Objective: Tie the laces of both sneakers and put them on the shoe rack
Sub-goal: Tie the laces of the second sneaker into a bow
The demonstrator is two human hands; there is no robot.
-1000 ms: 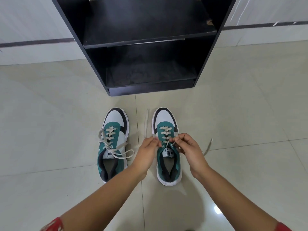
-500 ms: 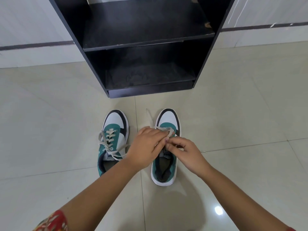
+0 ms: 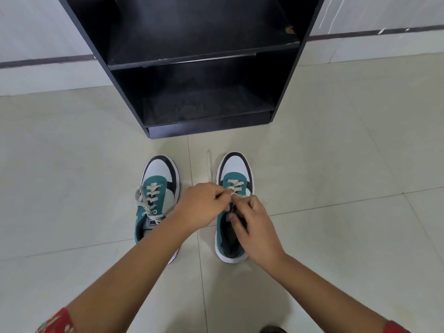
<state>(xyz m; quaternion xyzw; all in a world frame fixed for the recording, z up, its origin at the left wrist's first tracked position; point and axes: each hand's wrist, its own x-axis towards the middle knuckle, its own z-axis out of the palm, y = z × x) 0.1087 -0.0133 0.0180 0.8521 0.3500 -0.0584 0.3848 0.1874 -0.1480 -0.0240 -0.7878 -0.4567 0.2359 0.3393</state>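
Two teal, white and black sneakers stand side by side on the floor, toes toward the rack. The left sneaker (image 3: 157, 186) has loose, untied cream laces draped over its side. Over the tongue of the right sneaker (image 3: 236, 169) my left hand (image 3: 201, 205) and my right hand (image 3: 252, 222) meet, each pinching part of its cream laces. One lace end (image 3: 208, 164) trails forward on the floor between the shoes. My hands hide the middle of the right sneaker. The black shoe rack (image 3: 206, 126) stands just beyond, its two visible shelves bare.
Pale tiled floor (image 3: 72, 176) spreads on both sides of the sneakers. A white wall with a dark stripe (image 3: 45, 61) runs behind the rack. A dark object (image 3: 272, 329) shows at the bottom edge.
My hands have shifted on the right sneaker's laces: the left hand drew back a little, uncovering the upper lace rows, and the right hand now sits over the shoe's opening.
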